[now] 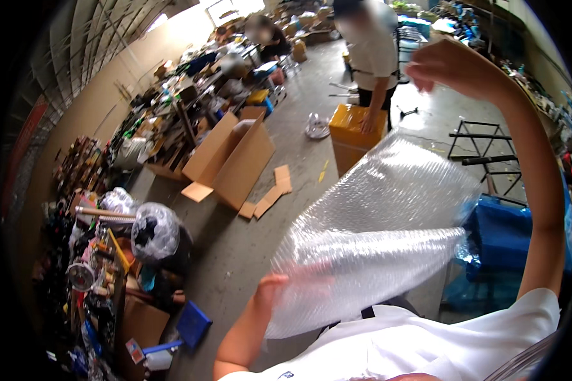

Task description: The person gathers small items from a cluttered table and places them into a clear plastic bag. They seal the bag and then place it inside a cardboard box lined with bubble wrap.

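Observation:
A large sheet of clear bubble wrap [381,203] spreads in front of me, its near part folded over and close to my body. My left hand [276,289] grips its left edge. The thumb is on the near side and the fingers show blurred through the film. My right hand [448,68] is raised at the upper right, apart from the sheet, with its fingers loosely bent and somewhat blurred. I see nothing in it. Past the sheet stands a box wrapped in yellow tape [356,127], and a co-worker's hand rests on its top.
An open cardboard box [232,159] stands left of centre, with flat cardboard pieces [273,193] beside it. A bag-lined bin [156,235] and a blue dustpan [194,324] are at the left. Blue wrapped goods [499,235] and a black metal frame [486,152] are at the right.

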`<state>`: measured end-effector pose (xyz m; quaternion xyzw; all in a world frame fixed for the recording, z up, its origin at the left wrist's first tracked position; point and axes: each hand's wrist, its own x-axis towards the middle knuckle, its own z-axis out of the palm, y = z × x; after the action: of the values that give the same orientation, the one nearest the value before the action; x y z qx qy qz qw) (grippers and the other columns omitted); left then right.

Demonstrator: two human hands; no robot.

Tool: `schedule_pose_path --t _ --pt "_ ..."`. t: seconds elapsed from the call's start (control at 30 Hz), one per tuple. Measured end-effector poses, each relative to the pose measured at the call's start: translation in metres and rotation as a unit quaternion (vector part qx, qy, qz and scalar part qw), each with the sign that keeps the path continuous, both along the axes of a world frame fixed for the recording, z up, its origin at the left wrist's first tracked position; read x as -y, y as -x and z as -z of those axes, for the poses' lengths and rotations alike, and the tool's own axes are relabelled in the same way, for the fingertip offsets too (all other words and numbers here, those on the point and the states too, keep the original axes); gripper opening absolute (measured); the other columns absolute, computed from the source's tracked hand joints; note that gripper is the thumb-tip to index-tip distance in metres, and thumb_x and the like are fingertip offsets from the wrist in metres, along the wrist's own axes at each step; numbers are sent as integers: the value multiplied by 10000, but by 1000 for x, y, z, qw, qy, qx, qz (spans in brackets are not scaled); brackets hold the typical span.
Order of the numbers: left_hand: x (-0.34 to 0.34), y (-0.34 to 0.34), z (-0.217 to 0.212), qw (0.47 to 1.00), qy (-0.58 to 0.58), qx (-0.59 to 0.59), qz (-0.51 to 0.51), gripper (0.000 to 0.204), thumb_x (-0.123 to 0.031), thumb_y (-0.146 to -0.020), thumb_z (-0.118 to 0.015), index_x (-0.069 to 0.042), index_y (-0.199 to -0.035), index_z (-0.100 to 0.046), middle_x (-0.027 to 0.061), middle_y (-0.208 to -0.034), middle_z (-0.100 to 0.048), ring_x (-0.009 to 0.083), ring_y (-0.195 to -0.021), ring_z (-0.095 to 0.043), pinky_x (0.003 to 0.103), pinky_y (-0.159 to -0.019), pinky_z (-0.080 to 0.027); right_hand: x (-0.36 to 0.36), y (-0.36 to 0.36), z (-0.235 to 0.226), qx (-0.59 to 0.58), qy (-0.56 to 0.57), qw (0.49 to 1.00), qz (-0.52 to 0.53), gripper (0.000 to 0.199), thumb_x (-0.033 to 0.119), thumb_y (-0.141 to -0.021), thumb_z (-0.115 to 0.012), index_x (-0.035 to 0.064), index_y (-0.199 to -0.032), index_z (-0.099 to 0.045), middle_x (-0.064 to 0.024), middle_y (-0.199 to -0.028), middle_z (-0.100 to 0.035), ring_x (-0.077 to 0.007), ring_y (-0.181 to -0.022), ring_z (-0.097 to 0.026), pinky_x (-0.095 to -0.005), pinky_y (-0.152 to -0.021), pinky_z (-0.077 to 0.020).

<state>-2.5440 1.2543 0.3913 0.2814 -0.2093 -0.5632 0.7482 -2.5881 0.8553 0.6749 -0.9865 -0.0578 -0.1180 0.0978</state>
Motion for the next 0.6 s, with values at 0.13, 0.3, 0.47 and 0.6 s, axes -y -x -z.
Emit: schedule_pose_path --t 0.13,0.3,0.47,0.6 --pt "-2 -31 -25 986 37 49 -152 375 -388 -803 -529 -271 -1157 -578 184 -1465 -197 444 -1287 -283 667 -949 -275 2 9 68 -202 -200 958 31 485 386 -950 -392 -7 -790 -626 -95 -755 -671 -169 -674 -663 -302 -695 -533" --pt "16 -55 -61 961 71 62 -260 298 -372 -782 -598 -288 -1067 -609 163 -1461 -210 442 -1309 -234 673 -969 -240 39 -12 184 -390 -417 817 -89 704 599 -877 -374 -19 -1150 -572 -162 -1060 -633 -257 -1009 -607 -352 -894 -465" --pt "23 -72 -84 946 95 121 -284 313 -368 -824 -564 -323 -1132 -593 134 -1487 -153 435 -1331 -184 673 -969 -247 20 -82 300 -306 -689 629 -193 814 562 -846 -490 35 -1407 -227 -122 -1454 -244 -239 -1324 -272 -373 -1080 -233" --pt "37 -78 -103 921 76 142 -355 352 -382 -828 -557 -309 -1172 -568 154 -1482 -151 439 -1329 -185 674 -961 -265 3 -143 309 -148 -724 651 -173 1040 542 -625 -749 0 -1373 -272 -148 -1382 -338 -257 -1287 -320 -386 -1052 -262"
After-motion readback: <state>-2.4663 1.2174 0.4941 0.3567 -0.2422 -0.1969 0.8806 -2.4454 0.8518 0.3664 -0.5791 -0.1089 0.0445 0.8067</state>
